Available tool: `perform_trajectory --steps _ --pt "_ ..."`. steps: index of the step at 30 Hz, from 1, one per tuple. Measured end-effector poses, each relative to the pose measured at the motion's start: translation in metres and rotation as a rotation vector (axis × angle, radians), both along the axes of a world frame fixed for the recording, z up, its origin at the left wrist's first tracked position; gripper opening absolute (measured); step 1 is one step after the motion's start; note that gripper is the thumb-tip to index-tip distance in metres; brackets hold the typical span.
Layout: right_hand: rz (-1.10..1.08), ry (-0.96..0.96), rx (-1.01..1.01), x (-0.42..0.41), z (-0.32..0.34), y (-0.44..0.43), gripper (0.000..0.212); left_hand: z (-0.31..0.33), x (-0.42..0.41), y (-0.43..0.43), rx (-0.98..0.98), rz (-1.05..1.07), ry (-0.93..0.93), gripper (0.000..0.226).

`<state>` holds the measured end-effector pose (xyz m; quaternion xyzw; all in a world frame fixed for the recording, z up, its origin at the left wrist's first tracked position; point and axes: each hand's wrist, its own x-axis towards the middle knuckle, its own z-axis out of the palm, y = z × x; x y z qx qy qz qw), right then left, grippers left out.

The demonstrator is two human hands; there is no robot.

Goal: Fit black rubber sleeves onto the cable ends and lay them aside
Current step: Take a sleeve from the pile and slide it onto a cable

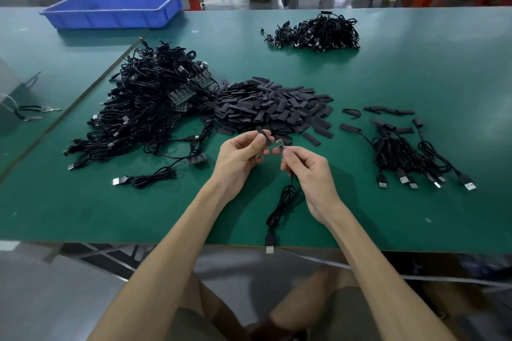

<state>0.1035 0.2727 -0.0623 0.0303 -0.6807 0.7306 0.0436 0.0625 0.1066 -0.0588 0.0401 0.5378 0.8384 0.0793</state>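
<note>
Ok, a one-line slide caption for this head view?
Left hand pinches a black sleeve beside the bare cable end held by the right hand.

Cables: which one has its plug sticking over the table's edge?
The cable pinched in the right hand: its USB plug pokes past the table's near edge. The other plugs lie on the green top.

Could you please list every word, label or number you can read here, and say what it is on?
None can be read.
Circuit board held in the right hand: any markings too small to read.
Black rubber sleeve pinched by the left hand: plain.
Blue plastic bin: no label shows.
USB plugs at the right: too small to tell.
</note>
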Motion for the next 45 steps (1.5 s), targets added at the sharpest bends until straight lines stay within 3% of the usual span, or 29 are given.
perform_trajectory --steps 6,26,36,45 --pt "0.031 -0.017 -0.075 0.0000 -0.0004 0.0028 0.005 0.0010 -0.0004 0.0011 0.000 0.019 -0.002 0.024" --pt "0.052 -0.062 -0.092 0.0005 0.0007 0.0035 0.012 -0.0037 -0.0026 -0.0030 0.016 -0.035 -0.008 0.018" --pt "0.009 -0.039 -0.059 -0.0004 0.0000 0.0032 0.009 0.0002 -0.0018 -0.0003 0.038 -0.050 -0.002 0.003" --pt "-0.051 0.003 -0.048 -0.0005 -0.0020 0.0031 0.004 -0.0036 -0.0038 0.0006 -0.019 -0.040 0.037 0.005"
